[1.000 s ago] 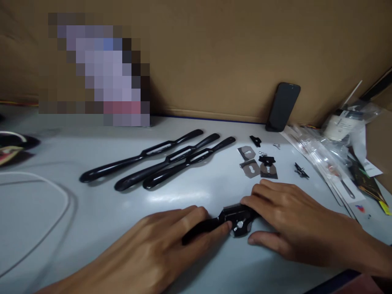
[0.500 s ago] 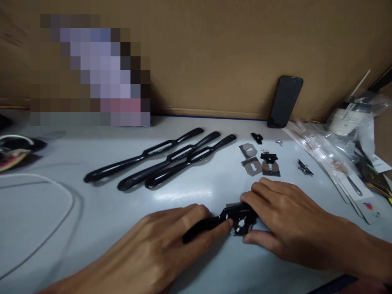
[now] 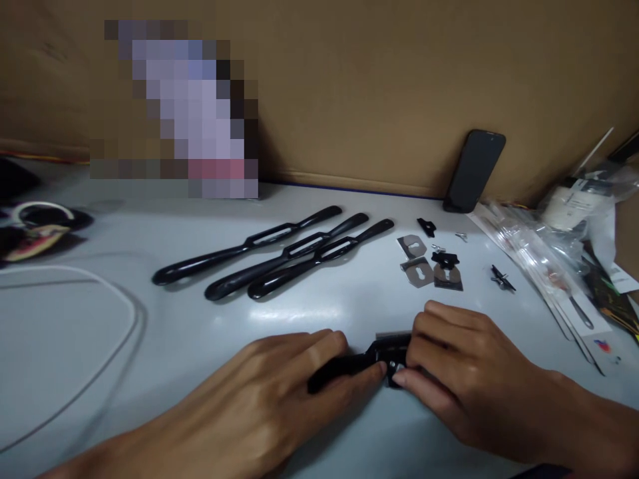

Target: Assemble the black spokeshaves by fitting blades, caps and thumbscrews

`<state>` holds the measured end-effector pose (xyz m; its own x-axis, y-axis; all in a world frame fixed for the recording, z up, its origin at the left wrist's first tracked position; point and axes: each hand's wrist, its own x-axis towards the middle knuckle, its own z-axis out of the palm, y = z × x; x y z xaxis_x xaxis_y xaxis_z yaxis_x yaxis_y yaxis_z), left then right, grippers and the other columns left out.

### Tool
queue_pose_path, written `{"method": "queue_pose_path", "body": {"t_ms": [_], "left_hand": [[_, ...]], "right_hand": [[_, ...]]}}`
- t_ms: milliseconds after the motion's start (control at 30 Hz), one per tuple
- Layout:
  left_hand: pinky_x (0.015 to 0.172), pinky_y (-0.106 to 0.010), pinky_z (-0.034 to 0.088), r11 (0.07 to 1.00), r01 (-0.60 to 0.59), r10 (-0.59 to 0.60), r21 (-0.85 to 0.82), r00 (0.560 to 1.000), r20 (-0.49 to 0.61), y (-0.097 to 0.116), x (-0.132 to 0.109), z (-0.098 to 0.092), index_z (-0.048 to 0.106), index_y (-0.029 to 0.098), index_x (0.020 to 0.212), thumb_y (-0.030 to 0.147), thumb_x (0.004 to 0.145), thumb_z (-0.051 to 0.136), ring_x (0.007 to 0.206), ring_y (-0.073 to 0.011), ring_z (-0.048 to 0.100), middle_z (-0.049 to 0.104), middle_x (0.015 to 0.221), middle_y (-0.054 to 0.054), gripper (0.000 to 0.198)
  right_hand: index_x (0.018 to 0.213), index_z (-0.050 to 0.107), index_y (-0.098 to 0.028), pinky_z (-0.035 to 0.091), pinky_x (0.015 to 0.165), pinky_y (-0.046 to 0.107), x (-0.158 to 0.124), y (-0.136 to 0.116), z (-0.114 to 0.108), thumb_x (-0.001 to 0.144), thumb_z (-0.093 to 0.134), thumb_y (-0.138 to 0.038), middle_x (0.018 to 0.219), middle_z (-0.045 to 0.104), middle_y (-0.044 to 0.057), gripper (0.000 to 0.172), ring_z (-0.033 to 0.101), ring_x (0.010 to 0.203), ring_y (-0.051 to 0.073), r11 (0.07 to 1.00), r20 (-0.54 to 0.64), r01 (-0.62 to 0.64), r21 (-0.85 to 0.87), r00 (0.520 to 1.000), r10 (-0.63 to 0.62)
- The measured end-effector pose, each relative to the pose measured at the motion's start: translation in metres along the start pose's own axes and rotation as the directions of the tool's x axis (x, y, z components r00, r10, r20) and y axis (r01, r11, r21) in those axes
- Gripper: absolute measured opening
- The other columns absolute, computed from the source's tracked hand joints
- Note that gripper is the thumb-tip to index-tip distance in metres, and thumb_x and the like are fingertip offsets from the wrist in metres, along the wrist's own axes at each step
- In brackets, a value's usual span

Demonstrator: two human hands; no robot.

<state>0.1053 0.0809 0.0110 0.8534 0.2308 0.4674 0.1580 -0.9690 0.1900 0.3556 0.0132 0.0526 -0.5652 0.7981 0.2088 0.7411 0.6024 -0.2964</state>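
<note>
Both forearms reach in low over the pale grey table [image 3: 200,319], the left hand [image 3: 279,392] pressing the black metal two-handled tool [image 3: 364,361] flat while the right hand [image 3: 459,379] pinches its middle with curled fingers.

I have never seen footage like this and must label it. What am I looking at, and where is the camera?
No machine here: a person works with two bare hands, filmed by a camera on their head looking forward and down. The left hand and right hand both grip one black tool on the pale table. Beyond lie three long black tools side by side, small slotted metal plates, a dark phone leaning on the cardboard wall, and plastic bags at the right.
</note>
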Motion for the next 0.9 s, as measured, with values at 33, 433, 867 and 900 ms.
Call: {"method": "queue_pose_path", "body": {"t_ms": [33,433,867,900], "left_hand": [[0.055,-0.027,0.044,1.000,-0.002,0.002,-0.002,1.000,0.000,0.000,0.000,0.000,0.064,0.020,0.129,0.014,0.117,0.022,0.061,-0.0135,0.060,0.063,0.085,0.000,0.044],[0.070,-0.031,0.055,0.998,0.056,-0.055,-0.010,0.996,0.068,0.000,-0.017,0.004,0.052,0.026,0.156,-0.001,0.102,0.027,0.080,-0.0199,0.069,0.069,0.098,-0.004,0.064],[0.062,-0.031,0.053,0.999,0.048,-0.047,-0.009,0.994,0.098,-0.004,-0.025,0.006,0.058,0.031,0.152,0.006,0.102,0.034,0.073,-0.0194,0.068,0.071,0.101,-0.005,0.060],[0.061,-0.031,0.051,0.999,0.045,-0.043,-0.011,0.995,0.094,-0.004,-0.024,0.006,0.059,0.031,0.151,0.006,0.102,0.035,0.072,-0.0190,0.068,0.071,0.099,-0.004,0.060]], "right_hand": [[0.078,0.068,-0.015,0.049,0.070,0.032,0.001,0.001,-0.002,0.102,0.069,-0.018,0.079,0.065,0.003,0.024,0.059,0.076,0.018,0.997,0.025,-0.022,0.079,0.999,0.020],[0.109,0.067,-0.016,0.056,0.093,0.049,0.001,0.007,-0.014,0.093,0.083,-0.030,0.109,0.067,0.009,0.026,0.064,0.107,0.030,0.984,0.310,-0.177,-0.026,0.934,0.176],[0.106,0.066,-0.017,0.057,0.085,0.042,0.003,0.016,-0.019,0.091,0.085,-0.032,0.110,0.068,0.007,0.029,0.068,0.099,0.027,0.978,0.361,-0.208,0.028,0.914,0.184],[0.106,0.067,-0.018,0.056,0.084,0.041,0.003,0.017,-0.021,0.093,0.083,-0.029,0.109,0.068,0.007,0.024,0.069,0.097,0.026,0.979,0.376,-0.199,0.041,0.911,0.170]]}}
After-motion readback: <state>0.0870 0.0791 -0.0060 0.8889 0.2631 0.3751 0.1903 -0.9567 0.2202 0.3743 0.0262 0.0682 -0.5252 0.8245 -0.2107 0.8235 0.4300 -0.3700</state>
